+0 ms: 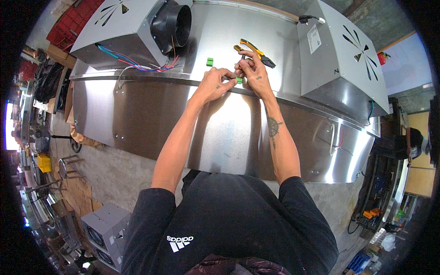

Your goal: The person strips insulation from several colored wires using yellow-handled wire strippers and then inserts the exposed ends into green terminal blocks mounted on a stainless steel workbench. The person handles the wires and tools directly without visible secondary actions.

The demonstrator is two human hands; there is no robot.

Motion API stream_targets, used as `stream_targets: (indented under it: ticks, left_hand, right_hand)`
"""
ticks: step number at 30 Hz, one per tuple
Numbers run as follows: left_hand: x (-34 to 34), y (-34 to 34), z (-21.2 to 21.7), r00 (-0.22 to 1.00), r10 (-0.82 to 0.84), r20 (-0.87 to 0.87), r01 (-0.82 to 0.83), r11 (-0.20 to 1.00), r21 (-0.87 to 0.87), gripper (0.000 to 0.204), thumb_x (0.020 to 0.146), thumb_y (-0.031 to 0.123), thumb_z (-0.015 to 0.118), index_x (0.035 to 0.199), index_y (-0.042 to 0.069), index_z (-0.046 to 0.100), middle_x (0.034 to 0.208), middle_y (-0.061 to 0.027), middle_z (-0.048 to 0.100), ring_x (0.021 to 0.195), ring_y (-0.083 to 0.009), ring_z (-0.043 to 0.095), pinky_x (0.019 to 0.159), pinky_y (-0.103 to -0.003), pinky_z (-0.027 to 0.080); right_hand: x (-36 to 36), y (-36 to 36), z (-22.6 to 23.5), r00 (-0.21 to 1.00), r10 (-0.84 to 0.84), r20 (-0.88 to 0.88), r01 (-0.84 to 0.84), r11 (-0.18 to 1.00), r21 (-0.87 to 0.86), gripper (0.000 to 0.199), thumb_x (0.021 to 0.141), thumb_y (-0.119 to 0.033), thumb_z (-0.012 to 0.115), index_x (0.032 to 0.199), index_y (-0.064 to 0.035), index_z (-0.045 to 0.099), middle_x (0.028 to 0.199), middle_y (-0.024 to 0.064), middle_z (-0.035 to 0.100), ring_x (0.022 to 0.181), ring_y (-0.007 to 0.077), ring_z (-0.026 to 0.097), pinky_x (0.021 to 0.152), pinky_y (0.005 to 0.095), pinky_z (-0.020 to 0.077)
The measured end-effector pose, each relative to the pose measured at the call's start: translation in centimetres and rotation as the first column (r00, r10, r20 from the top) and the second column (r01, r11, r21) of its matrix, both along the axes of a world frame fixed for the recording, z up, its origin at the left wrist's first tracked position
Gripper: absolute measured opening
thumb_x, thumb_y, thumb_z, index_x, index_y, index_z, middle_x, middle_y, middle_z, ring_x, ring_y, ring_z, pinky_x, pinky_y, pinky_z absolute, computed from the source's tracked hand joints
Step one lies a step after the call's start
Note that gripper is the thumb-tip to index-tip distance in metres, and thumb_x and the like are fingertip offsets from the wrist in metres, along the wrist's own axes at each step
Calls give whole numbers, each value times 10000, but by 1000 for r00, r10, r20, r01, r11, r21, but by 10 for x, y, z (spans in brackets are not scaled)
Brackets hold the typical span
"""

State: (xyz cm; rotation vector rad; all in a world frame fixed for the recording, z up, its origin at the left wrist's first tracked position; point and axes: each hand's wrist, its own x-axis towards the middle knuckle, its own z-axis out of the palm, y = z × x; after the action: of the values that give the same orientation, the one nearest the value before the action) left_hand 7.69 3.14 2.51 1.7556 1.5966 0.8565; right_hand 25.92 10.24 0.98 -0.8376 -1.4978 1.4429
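Observation:
My left hand is closed at the near edge of a steel surface, pinching a small green terminal block between thumb and fingers. Close beside it, my right hand is closed round a slim, dark-handled tool, which looks like a small screwdriver. The tool stands nearly upright over the block; fingers hide most of it, and whether its tip touches cannot be made out. A second green terminal block lies beyond my left hand. Pliers with yellow-and-black handles lie just beyond my right hand.
A grey metal box with a black round duct collar stands at the left, its loose coloured wires trailing on the steel. Another grey box stands at the right. A grey unit and a stool are on the floor at left.

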Motion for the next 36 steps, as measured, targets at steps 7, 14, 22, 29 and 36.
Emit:
stream_targets:
  ticks: [7, 14, 22, 29, 36]
  left_hand:
    - [0, -1, 5, 999, -2, -37, 2, 1000, 20, 388, 904, 334, 774, 1099, 0, 806, 991, -191, 793, 851, -284, 673, 853, -435, 555]
    - [-3, 6, -5, 999, -22, -23, 21, 1000, -21, 366, 920, 309, 779, 1112, -3, 793, 973, -180, 777, 817, -261, 680, 810, -414, 552]
    - [-1, 4, 4, 999, -33, -40, 31, 999, -42, 394, 911, 317, 790, 1135, -7, 786, 955, -208, 766, 807, -258, 696, 769, -405, 545]
    - [0, 4, 7, 999, -29, -37, 27, 998, -65, 390, 919, 311, 784, 1142, -9, 784, 956, -213, 767, 841, -265, 719, 797, -407, 555]
    - [-4, 5, 1, 996, -56, -73, 57, 998, 10, 372, 952, 312, 772, 1148, -4, 786, 915, -210, 763, 842, -258, 720, 798, -403, 558]
  right_hand:
    - [-8, -10, 11, 969, -152, 196, 130, 984, 120, 312, 1064, -244, 681, 1331, -85, 664, 923, 25, 670, 846, 113, 658, 752, 287, 561]
    - [-7, -9, 13, 987, -89, 136, 81, 995, 60, 298, 1077, -214, 659, 1337, -68, 655, 892, 22, 655, 810, 103, 647, 739, 281, 550]
    - [-3, -1, 11, 994, 7, 112, -6, 1000, -12, 284, 1104, -196, 609, 1349, -52, 617, 895, 29, 675, 820, 102, 638, 747, 274, 533]
    - [2, 3, 2, 996, 85, -6, -85, 996, -8, 279, 1138, -205, 529, 1360, -48, 592, 957, 57, 692, 865, 119, 661, 815, 289, 569]
    - [-2, 1, 2, 991, -36, 128, 37, 999, -4, 339, 1113, -256, 601, 1378, -45, 599, 1009, 50, 674, 910, 110, 655, 822, 283, 570]
